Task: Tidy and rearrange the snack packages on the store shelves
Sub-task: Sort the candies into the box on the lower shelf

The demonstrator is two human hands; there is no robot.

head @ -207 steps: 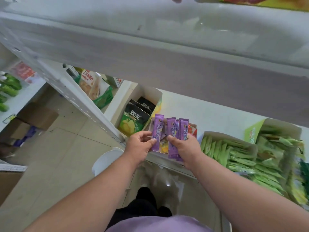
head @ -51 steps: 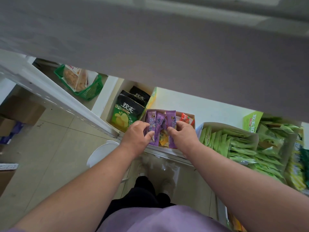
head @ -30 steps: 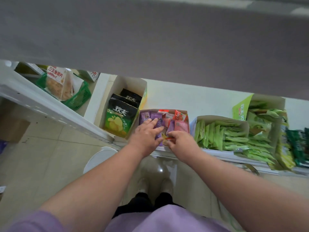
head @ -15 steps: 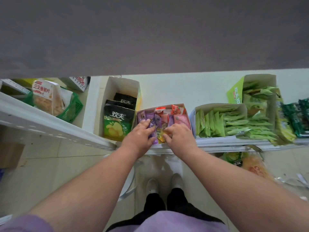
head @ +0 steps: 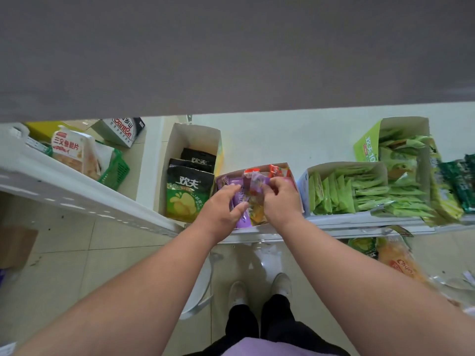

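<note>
Purple snack packets (head: pixel 241 201) pinched between both hands' curled fingers (head: pixel 270 185) (inside the cardboard box (head: pixel 285 167)).

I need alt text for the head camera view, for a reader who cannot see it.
Both hands, left hand and right hand, handle purple snack packets in a small open box on a white store shelf. Boxes of black-and-green chip bags and green packets flank it.
</note>
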